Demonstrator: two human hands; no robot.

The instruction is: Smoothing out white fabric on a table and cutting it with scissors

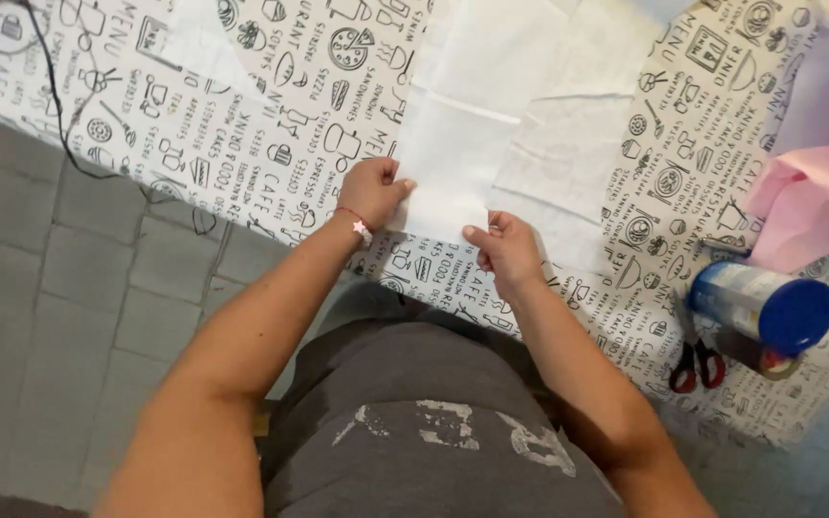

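Note:
A folded white sheet of tissue paper (458, 125) lies on a table covered with a white cloth printed in black drawings (242, 115). My left hand (371, 192) pinches the sheet's near left corner, a red string bracelet on that wrist. My right hand (503, 247) pinches the near right corner at the table's front edge. Both hands hold the paper flat against the cloth.
More white paper (578, 144) lies under and to the right of the sheet. Pink paper (813, 197) is at the right. A cylindrical can with a blue lid (765, 305) and red-handled scissors (698, 364) sit near the front right edge. A black cable (59, 115) hangs at the left over a grey tiled floor.

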